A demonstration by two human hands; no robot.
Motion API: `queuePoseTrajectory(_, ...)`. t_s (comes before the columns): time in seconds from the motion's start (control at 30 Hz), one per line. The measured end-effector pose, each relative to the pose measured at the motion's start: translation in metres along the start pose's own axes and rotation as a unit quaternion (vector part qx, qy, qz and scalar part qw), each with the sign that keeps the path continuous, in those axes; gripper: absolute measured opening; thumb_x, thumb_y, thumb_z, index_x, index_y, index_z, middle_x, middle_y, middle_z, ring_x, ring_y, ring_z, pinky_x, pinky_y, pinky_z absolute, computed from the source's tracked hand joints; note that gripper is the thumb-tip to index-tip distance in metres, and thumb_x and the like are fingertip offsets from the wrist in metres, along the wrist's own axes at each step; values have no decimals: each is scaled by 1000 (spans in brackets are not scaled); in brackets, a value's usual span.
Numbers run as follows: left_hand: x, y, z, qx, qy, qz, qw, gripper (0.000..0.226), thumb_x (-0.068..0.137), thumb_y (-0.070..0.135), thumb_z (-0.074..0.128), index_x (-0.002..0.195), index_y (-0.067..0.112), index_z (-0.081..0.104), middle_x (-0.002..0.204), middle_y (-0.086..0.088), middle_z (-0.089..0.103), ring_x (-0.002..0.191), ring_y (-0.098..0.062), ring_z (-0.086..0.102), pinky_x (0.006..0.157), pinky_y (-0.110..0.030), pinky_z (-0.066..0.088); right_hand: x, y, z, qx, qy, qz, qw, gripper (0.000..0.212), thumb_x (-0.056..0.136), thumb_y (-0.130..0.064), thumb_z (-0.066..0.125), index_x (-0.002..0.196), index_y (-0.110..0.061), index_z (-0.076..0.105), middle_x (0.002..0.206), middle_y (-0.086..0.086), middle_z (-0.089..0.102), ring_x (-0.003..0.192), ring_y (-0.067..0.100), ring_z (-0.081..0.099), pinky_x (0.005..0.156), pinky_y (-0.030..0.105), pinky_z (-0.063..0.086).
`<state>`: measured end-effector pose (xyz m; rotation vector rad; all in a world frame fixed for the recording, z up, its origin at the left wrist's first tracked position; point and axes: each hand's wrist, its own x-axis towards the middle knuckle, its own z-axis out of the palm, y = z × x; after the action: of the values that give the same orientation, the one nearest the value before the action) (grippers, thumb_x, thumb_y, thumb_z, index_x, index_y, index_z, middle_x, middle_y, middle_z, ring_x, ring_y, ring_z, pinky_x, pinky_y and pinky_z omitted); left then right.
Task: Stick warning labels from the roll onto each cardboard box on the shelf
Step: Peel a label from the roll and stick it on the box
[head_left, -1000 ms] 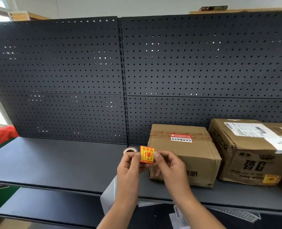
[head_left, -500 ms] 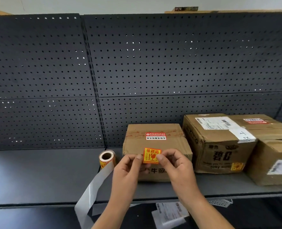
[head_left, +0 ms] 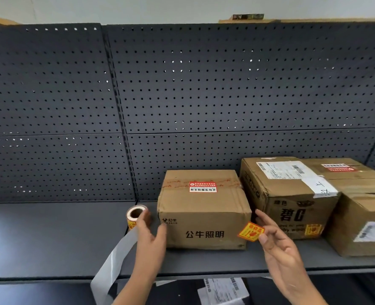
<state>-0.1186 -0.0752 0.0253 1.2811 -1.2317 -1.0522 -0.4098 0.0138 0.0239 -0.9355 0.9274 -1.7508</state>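
Label [head_left: 251, 231] now in right hand [head_left: 279, 249] alone

stockroom | dark pegboard shelving [head_left: 226, 89] | taped cardboard parcels [head_left: 204, 208]

The label [head_left: 251, 231] in the right hand [head_left: 279, 254] is orange-yellow with red print. Between the hands, the box [head_left: 204, 216] is plain brown with black characters and a red-and-white sticker [head_left: 203, 187] on top. By the left hand [head_left: 151, 243], the roll [head_left: 136, 215] has a tan core and a yellow-red edge; its strip [head_left: 116, 260] is pale grey. Beyond the right hand, the second box [head_left: 292, 199] is brown with black print, white paper and a yellow-red stuck label [head_left: 313, 229]. The shelf [head_left: 50, 238] and the hole-dotted pegboard [head_left: 226, 84] are dark grey.
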Motion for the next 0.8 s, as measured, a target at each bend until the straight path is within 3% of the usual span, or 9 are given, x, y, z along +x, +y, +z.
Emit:
queuePoseTrajectory(0.07,1,-7,4,11,-61,-48,997,67,103,21,55,159,34,23,157,10,44,144,-10,41,121,-36,32,0,7,-6,23,-22,34,999,4,84,1,65,83,0,62,150,1,59,140,20,54,111,40,44)
queuePoseTrajectory(0.17,-3,-11,11,41,-101,-59,992,61,103,23,58,156,39,30,150,16,48,141,-8,43,118,-31,32,-1,10,-5,21,-31,82,996,50,60,-25,100,83,1,64,151,-2,58,140,19,54,114,41,40)
queuePoseTrajectory(0.23,-5,-9,11,40,-90,-54,994,56,102,31,63,149,45,36,147,18,44,139,-6,41,119,-31,31,-1,7,-3,17,-36,88,995,62,48,-36,105,80,-2,66,149,-6,59,142,16,51,116,42,36)
queuePoseTrajectory(0.33,-2,-4,6,25,-75,-42,996,72,84,63,71,148,52,41,146,20,44,138,-2,44,123,-40,34,0,-9,5,-8,-58,91,994,53,51,-42,102,76,-9,70,150,-9,58,145,10,46,119,44,33)
queuePoseTrajectory(0.4,2,2,3,17,-75,-27,997,82,77,75,70,150,54,41,146,19,45,137,1,46,122,-43,36,4,-23,16,-33,-54,88,994,55,50,-47,101,77,-11,70,149,-11,58,142,1,46,113,37,38)
queuePoseTrajectory(0.53,1,34,6,12,-52,21,998,66,90,66,60,151,57,37,139,12,39,128,14,40,118,-32,30,17,-57,43,-77,-36,73,994,48,61,-50,94,82,-13,71,134,-12,68,129,0,57,103,31,42)
queuePoseTrajectory(0.63,3,60,10,12,-12,49,999,55,99,49,55,152,52,39,130,4,38,110,20,39,107,-22,24,30,-75,58,-41,-35,79,995,19,89,-23,71,96,-6,66,118,1,76,117,15,67,99,33,46)
queuePoseTrajectory(0.73,11,78,8,31,5,45,998,54,102,42,57,154,43,40,128,4,37,109,7,45,102,-22,26,38,-92,69,24,-19,94,995,18,100,-13,54,113,-6,64,110,11,76,106,20,70,93,34,49)
queuePoseTrajectory(0.8,16,81,3,54,-6,31,998,57,100,49,58,154,43,40,131,6,37,121,-7,47,103,-26,30,46,-96,71,36,3,108,993,26,102,-14,52,124,-3,61,119,16,74,116,27,67,103,41,48)
